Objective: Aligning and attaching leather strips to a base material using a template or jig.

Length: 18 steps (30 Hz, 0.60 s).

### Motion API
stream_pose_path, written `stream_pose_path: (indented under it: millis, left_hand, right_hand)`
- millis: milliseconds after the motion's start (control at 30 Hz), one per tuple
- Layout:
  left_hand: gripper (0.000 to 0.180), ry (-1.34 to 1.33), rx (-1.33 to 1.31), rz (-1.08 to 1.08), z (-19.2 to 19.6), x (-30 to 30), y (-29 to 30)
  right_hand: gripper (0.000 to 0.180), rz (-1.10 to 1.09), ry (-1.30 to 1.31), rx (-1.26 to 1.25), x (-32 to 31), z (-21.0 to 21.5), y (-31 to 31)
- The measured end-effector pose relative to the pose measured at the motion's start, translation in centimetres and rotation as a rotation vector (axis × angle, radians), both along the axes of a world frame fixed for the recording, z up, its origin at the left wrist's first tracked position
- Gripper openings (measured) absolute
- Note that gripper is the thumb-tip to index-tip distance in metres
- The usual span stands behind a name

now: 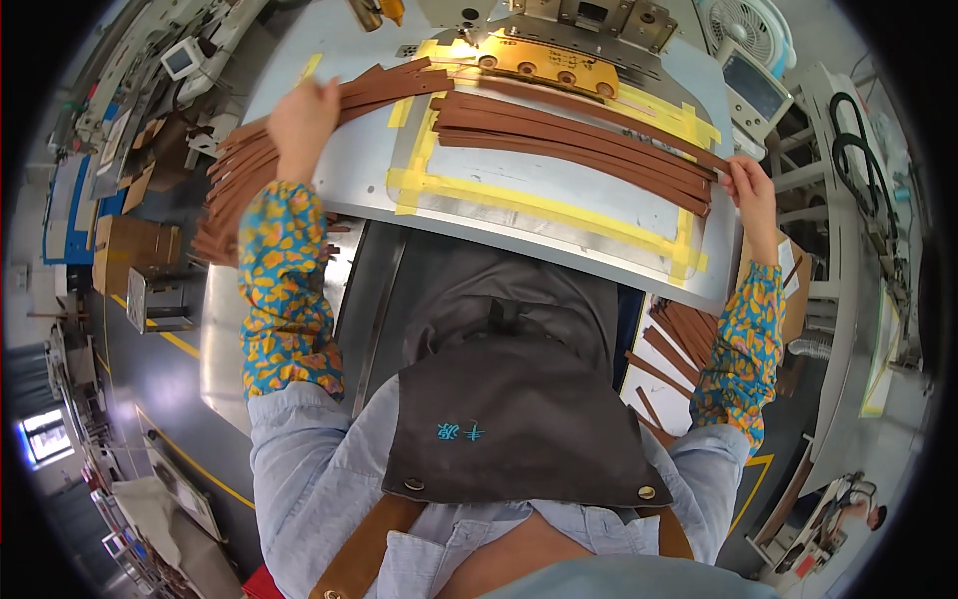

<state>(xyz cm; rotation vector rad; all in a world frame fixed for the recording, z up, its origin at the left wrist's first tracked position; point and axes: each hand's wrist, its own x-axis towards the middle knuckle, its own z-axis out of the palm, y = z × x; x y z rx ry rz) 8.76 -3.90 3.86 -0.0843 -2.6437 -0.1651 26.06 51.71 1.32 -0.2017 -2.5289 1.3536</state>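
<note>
My right hand [752,192] pinches the right end of a long brown leather-like strip [639,130]. That strip runs leftward along the yellow machine plate [549,62]. Just nearer to me, several more brown strips [569,143] lie side by side on the pale work table [349,180]. Over on the left, my left hand [305,122] is above another fanned-out pile of brown strips [244,165], which overhangs the table's left side. Motion blurs its fingers, so whether they grip a strip is unclear. Patterned sleeves cover both my forearms.
Yellow tape [529,210] frames part of the table top. Machine heads [599,15] stand at the far edge, with a control screen [755,88] and a fan [743,35] at right. More strips lie on a white surface [654,384] below right. A cardboard box [135,255] sits left.
</note>
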Motion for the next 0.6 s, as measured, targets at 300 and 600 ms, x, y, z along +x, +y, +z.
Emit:
stream_pose_path:
  millis: [300,600]
  left_hand:
    - [0.016,0.145,0.150,-0.872,-3.6,-1.9,8.4]
    - [0.016,0.130,0.127,-0.813,-3.9,-1.6,8.8]
  right_hand:
    - [0.018,-0.080,-0.185,-0.133,-1.7,0.6,1.5]
    - [0.019,0.038,-0.150,-0.159,-5.6,1.3,-1.2]
